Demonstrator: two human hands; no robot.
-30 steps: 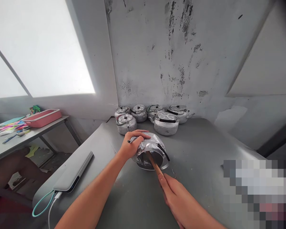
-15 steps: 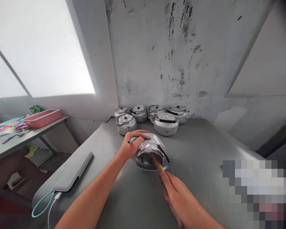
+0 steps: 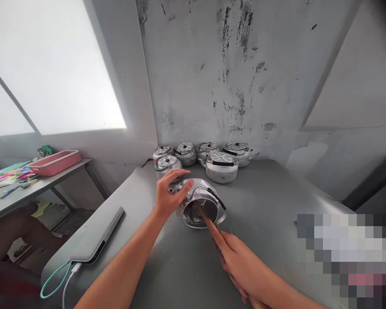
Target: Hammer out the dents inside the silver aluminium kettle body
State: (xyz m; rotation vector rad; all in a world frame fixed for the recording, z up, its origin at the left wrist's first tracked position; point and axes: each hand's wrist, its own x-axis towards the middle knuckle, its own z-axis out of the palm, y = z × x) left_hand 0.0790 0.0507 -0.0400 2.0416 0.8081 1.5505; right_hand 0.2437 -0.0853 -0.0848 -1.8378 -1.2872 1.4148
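Note:
A shiny metal kettle [image 3: 199, 201] lies tipped on its side on the grey metal table [image 3: 270, 201], its open mouth facing me. My left hand [image 3: 169, 193] is closed over its upper left side and holds it steady. My right hand [image 3: 241, 266] is wrapped round a wooden stick [image 3: 209, 223], whose far end reaches inside the kettle's mouth. A black handle strap hangs across the kettle's right rim.
Several finished kettles [image 3: 221, 165] stand in a cluster against the stained wall. A grey power bank [image 3: 94, 236] with a teal cable lies at the table's left edge. A side table with a pink tray [image 3: 54, 162] stands far left. A blurred patch covers the lower right.
My left hand shifted slightly on the kettle, fingers lifting toward its top. The stick stays inside the mouth, moved a little. The view drifted slightly right.

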